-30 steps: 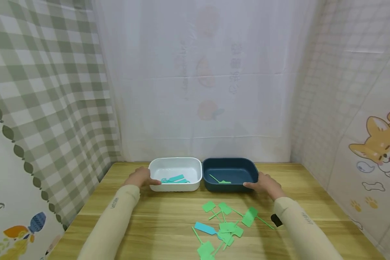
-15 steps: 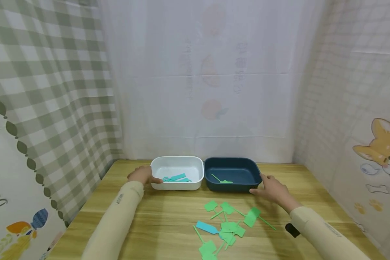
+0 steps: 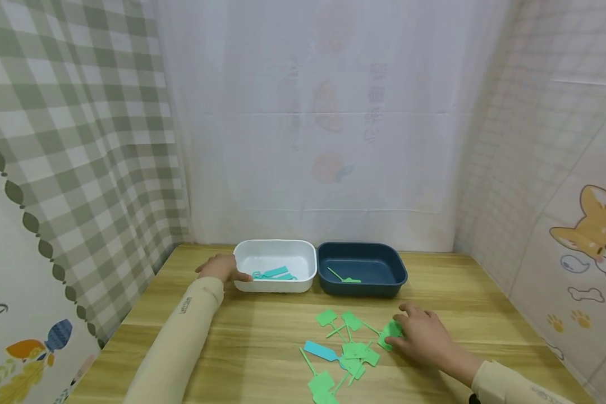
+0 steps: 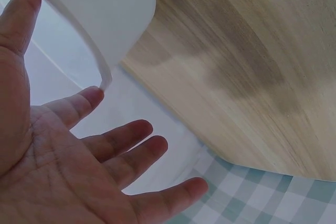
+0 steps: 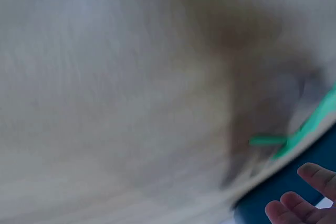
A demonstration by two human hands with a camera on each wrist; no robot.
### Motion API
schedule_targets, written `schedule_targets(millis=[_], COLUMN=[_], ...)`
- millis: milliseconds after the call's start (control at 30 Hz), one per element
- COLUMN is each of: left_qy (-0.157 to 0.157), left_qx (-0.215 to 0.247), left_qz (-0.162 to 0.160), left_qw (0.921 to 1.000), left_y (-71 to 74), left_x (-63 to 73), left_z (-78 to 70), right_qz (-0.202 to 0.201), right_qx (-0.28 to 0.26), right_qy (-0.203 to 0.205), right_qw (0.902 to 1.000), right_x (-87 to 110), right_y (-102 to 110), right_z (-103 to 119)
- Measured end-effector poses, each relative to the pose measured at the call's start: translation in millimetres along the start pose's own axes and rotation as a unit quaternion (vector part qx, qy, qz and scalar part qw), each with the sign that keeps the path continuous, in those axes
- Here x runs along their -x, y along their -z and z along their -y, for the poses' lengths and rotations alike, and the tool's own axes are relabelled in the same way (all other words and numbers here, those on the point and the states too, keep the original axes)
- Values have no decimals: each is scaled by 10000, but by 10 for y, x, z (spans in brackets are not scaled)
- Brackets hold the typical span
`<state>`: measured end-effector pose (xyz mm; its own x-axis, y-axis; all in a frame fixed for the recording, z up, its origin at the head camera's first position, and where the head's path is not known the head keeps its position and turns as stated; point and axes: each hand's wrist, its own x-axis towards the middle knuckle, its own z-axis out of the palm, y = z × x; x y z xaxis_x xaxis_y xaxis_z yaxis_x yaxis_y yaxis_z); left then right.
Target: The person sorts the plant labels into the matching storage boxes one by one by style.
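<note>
Five spread fingers on the left hand, two touching the white tub. The right hand, fingers likewise parted, has moved from the dark tub to a green tag on the table; work appears shifted there.

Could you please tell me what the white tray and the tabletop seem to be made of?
The white tray looks like smooth, satin plastic, given its thin rim and rounded corners. The tabletop seems smooth wood, or possibly wood-look laminate, from its streaked grain.
</note>
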<state>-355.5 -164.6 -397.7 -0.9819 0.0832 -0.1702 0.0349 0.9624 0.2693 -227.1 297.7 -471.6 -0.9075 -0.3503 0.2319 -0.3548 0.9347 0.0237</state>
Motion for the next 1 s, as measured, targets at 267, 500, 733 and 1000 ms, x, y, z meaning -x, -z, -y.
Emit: schedule_targets(millis=[267,500,733,1000], left_qy=[34,-23,-44,-73], left_qx=[-149,-321,-295,-336], left_qz=[35,90,75,7], left_qw=[9999,9994,9995,9994], left_y=[5,-23,-23,-2], left_x=[-15,-24,-48,-23], left_z=[23,53,31,-10], right_qz=[108,289,335,235], right_qx=[19,2,16,-103], right_qy=[59,28,-4,-259], right_qw=[9999,9996,9994,9993], right_x=[42,40,38,8], right_y=[-46,-23,-15,-24], right_z=[141,195,219,261])
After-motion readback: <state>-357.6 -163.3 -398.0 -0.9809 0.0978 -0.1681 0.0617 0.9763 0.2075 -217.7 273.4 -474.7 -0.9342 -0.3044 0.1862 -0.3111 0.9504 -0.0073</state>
